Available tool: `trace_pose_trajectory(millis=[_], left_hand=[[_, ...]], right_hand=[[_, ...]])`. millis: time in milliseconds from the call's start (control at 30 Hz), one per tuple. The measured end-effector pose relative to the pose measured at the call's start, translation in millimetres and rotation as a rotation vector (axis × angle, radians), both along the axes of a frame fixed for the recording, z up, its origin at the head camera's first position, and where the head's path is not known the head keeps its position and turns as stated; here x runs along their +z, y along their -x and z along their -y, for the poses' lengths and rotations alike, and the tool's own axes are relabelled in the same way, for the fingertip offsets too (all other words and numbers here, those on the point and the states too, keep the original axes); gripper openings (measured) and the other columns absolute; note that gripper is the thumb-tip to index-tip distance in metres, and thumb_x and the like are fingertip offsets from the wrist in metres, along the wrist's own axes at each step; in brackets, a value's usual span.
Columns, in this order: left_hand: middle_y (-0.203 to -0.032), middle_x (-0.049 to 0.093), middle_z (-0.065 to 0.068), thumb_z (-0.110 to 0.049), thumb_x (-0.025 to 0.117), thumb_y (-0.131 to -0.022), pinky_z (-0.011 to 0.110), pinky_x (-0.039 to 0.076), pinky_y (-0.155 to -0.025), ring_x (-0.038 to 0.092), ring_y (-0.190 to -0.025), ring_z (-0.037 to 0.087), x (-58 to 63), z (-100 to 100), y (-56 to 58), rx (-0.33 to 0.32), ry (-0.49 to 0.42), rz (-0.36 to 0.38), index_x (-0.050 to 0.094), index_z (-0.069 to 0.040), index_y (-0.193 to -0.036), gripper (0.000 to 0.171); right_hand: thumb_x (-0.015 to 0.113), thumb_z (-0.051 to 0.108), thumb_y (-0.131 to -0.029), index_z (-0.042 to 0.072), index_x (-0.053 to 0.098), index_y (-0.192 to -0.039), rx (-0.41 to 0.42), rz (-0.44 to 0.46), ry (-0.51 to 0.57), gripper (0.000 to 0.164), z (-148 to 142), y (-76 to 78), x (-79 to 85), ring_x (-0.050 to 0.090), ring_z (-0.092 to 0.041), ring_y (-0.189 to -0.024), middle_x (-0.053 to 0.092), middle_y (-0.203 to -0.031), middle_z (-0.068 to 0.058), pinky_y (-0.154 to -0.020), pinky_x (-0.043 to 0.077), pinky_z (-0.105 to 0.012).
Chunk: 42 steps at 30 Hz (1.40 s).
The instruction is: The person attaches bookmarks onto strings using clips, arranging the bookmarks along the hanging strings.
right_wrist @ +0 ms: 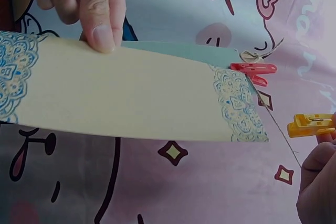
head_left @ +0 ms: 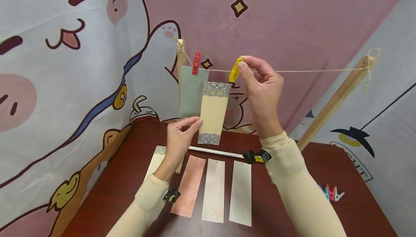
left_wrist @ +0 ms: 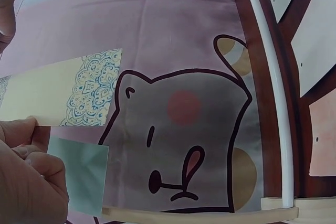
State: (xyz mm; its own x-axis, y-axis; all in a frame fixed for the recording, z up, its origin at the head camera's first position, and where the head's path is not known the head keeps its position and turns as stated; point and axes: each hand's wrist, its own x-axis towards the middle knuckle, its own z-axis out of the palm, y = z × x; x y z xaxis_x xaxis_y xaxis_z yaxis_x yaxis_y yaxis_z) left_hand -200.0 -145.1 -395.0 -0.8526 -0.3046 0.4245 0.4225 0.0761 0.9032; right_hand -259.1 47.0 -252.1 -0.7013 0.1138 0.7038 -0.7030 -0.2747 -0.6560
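Observation:
My left hand [head_left: 180, 137] pinches the left edge of a cream bookmark [head_left: 212, 114] with blue lace-patterned ends, holding it upright just below a twine line [head_left: 312, 71]. Between thumb and fingers of my right hand [head_left: 265, 90] is a yellow clothespin [head_left: 234, 71], angled over the twine near the bookmark's top right corner. In the right wrist view a gap shows between this yellow clothespin [right_wrist: 310, 125] and the bookmark [right_wrist: 126, 93]. Left of it, a pale green card [head_left: 191, 94] hangs from the line under a red clothespin [head_left: 196, 63].
Wooden posts [head_left: 338, 101] carry the twine at both ends. On the dark red table [head_left: 110, 193] lie an orange bookmark [head_left: 189, 186], two pale ones [head_left: 213, 190] and a patterned one [head_left: 156, 161] partly behind my left arm. A white rod [head_left: 216, 151] runs behind them; small clothespins [head_left: 332, 193] lie right.

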Motion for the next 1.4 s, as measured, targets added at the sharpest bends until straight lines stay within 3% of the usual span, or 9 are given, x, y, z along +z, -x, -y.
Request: trace_pose_trajectory(millis=[833,1067,1200,1400], left_hand=[[-0.106,0.081,0.016,-0.002,0.083,-0.097,0.026,0.058,-0.081,0.073,-0.094,0.018,7.7,-3.4,14.2,-0.015,-0.030,-0.050,0.084,0.005,-0.108,0.013],[-0.105,0.081,0.014,-0.003,0.084,-0.097,0.024,0.058,-0.078,0.073,-0.091,0.015,10.9,-6.3,18.6,-0.015,-0.041,-0.050,0.084,0.005,-0.107,0.013],[-0.103,0.081,0.014,-0.002,0.083,-0.097,0.024,0.059,-0.075,0.072,-0.086,0.014,11.9,-6.9,19.9,-0.023,-0.049,-0.045,0.084,0.005,-0.107,0.013],[-0.102,0.081,0.014,-0.003,0.084,-0.096,0.025,0.058,-0.079,0.072,-0.088,0.015,12.3,-7.6,21.8,-0.017,-0.042,-0.051,0.084,0.004,-0.107,0.013]], right_hand=[[0.082,0.008,-0.100,0.004,0.084,-0.110,-0.006,0.047,0.000,0.011,15.5,9.4,15.6,0.035,-0.011,-0.047,0.075,-0.099,-0.011,-0.045,0.029,-0.020],[0.082,0.006,-0.098,0.004,0.084,-0.106,0.037,0.142,-0.004,0.008,18.5,11.1,19.8,0.045,-0.010,-0.051,0.074,-0.095,-0.011,-0.049,0.037,-0.019],[0.082,0.006,-0.098,0.003,0.084,-0.105,0.013,0.155,-0.032,0.007,20.2,12.6,18.0,0.044,-0.009,-0.050,0.074,-0.093,-0.010,-0.048,0.037,-0.019],[0.081,0.006,-0.098,0.000,0.084,-0.108,-0.061,0.134,-0.094,0.012,24.0,14.3,12.5,0.069,-0.013,-0.074,0.078,-0.101,-0.012,-0.060,0.049,-0.024]])
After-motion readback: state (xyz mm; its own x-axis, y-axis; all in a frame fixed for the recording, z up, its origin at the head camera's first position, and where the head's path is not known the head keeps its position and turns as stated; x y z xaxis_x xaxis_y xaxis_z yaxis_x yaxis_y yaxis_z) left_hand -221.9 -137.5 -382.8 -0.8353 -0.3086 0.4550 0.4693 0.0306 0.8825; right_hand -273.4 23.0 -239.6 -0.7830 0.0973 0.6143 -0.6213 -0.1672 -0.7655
